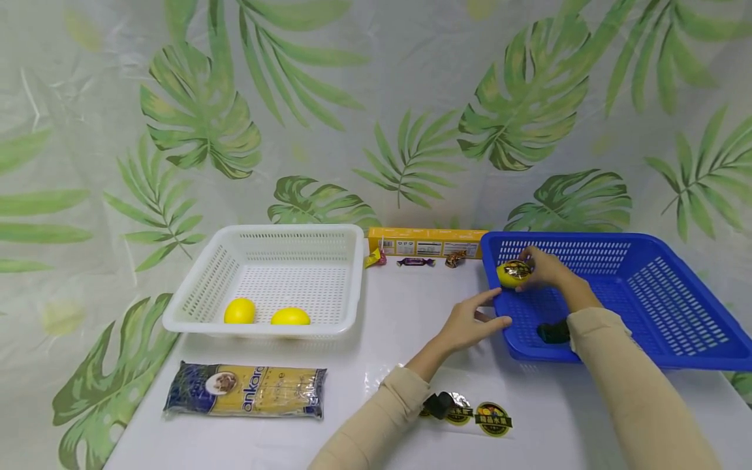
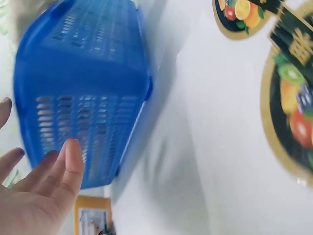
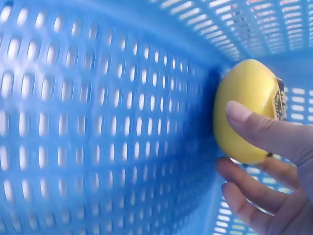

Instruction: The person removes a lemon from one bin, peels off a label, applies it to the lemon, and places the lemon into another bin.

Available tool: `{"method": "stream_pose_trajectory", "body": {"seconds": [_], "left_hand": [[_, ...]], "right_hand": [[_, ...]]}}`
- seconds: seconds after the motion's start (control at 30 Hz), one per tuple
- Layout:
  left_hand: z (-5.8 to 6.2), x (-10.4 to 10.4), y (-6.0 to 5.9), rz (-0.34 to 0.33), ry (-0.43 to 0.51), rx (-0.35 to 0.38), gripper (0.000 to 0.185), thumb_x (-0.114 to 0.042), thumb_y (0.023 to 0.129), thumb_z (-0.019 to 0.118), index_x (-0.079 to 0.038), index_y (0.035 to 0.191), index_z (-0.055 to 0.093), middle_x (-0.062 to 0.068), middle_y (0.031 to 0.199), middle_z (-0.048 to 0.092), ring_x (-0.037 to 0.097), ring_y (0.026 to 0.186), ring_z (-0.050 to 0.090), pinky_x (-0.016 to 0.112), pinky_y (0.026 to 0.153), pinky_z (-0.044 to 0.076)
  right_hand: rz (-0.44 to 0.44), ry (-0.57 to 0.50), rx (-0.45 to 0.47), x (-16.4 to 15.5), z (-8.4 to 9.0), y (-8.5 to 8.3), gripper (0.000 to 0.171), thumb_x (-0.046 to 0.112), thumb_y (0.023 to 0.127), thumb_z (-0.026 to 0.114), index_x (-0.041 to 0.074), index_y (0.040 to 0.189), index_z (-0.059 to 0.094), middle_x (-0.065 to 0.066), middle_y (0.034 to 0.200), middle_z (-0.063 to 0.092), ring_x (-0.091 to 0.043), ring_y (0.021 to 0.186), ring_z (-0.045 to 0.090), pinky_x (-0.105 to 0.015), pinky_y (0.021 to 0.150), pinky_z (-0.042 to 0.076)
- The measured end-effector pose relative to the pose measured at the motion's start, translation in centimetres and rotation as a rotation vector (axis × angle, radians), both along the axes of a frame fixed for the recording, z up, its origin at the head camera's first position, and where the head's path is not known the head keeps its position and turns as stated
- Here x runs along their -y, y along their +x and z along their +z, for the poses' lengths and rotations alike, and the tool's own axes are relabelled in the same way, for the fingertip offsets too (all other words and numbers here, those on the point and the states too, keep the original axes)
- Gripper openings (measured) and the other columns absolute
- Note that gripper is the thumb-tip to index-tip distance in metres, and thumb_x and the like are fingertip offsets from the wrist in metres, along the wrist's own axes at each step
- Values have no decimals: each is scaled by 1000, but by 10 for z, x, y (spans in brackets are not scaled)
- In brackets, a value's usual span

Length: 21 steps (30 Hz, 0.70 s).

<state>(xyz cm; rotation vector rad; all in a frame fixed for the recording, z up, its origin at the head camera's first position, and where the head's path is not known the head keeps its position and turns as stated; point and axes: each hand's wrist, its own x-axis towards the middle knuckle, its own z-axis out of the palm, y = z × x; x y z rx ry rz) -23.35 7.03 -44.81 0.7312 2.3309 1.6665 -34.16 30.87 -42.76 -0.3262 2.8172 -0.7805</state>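
Inside the blue basket [image 1: 646, 287], hard against its left wall: a yellow lemon [image 1: 514, 274] bearing a dark gold-edged sticker, grasped by the right hand [image 1: 543, 267], thumb over the top, fingers curled beneath, as plain in the right wrist view. Outside that same wall, at the near left corner: the left hand [image 1: 470, 323], its grip released, fingers straight and lying against the rim and perforated side. Well left of the blue basket, a white basket [image 1: 329, 261] with two more lemons [image 1: 239, 311] in it; in front of that, a pasta packet [image 1: 247, 390]. Just behind the blue basket's left corner, a yellow box [image 1: 425, 243] and a few wrapped candies [image 1: 416, 262]. In front of the blue basket, on the counter [image 1: 382, 307], round fruit stickers [image 1: 492, 418]. By the look of it, light, firm and smooth fruit, somewhat slippery on the glossy label; best taken round the middle, clear of the sticker, with moderate pressure only.
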Motion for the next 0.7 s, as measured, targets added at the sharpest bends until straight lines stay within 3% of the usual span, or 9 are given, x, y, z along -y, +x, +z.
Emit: {"method": "stream_pose_trajectory", "body": {"seconds": [0.2, 0.37, 0.4, 0.53, 0.6, 0.7], "left_hand": [[12, 37, 2, 9, 51, 2, 54, -18, 87, 66, -12, 138, 48, 16, 125, 59, 20, 93, 66, 20, 68, 52], [31, 88, 0, 32, 135, 27, 54, -7, 87, 65, -4, 138, 45, 23, 126, 55, 36, 99, 63, 28, 67, 55], [36, 101, -1, 46, 133, 19, 54, -6, 87, 65, -2, 137, 45, 24, 126, 55, 37, 98, 63, 29, 68, 55], [50, 161, -8, 165, 104, -27, 52, -5, 85, 66, 3, 133, 48, 27, 119, 57, 36, 94, 63, 31, 68, 56], [57, 194, -11, 231, 80, -12, 52, -6, 86, 66, 3, 133, 47, 27, 119, 57, 36, 95, 62, 34, 71, 55], [69, 238, -16, 326, 45, 22, 53, -11, 88, 65, 1, 135, 46, 27, 122, 55, 36, 101, 60, 38, 75, 55]], "right_hand": [[39, 35, 33, -7, 20, 9, 88, 18, 67, 83, -13, 132, 34, -41, 122, 45, -56, 111, 43, -63, 88, 39], [71, 97, 17, -3, 48, 19, 80, 6, 75, 73, -13, 138, 27, -43, 124, 43, -58, 109, 43, -60, 82, 44], [79, 96, 1, 0, 53, 20, 77, 3, 77, 69, -13, 139, 26, -43, 124, 42, -56, 102, 47, -57, 77, 46], [130, 53, -89, 20, 75, 27, 63, -2, 85, 55, -10, 141, 25, -42, 125, 44, -51, 96, 54, -44, 66, 48], [149, 11, -130, 35, 85, 30, 60, -1, 88, 51, -7, 142, 26, -40, 126, 44, -50, 96, 56, -40, 63, 48], [168, -37, -183, 60, 98, 33, 58, 3, 92, 52, -4, 143, 27, -36, 126, 47, -50, 107, 53, -48, 73, 50]]}}
